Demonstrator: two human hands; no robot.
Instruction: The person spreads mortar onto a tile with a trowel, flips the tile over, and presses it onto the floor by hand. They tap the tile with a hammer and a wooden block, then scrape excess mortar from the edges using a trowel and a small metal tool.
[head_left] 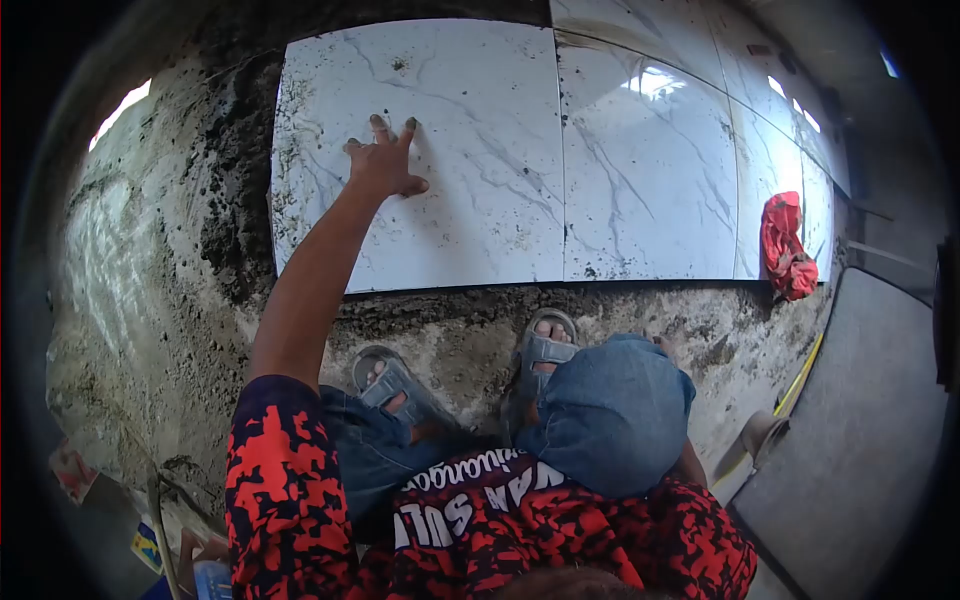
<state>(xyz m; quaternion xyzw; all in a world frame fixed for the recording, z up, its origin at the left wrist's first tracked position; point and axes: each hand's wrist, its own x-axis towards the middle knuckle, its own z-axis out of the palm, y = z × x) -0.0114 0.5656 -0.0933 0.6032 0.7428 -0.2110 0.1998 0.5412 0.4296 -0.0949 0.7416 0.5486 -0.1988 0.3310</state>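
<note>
My left hand [383,165] lies on a white marbled tile [470,110], its fingers spread and nothing held. Dirt crumbs are scattered over this tile, most thickly along its left edge. A second marbled tile [645,170] adjoins it on the right. My right hand is mostly hidden behind my bent knee; only a small part of it [664,346] shows beside the knee, and its fingers are too unclear to judge.
Further right, a red cloth [786,245] rests on the tiles. My sandaled feet stand on rough grey ground [460,335] below the tile edge. Loose dark mortar [235,200] borders the left side. A large grey slab [850,400] lies at the lower right.
</note>
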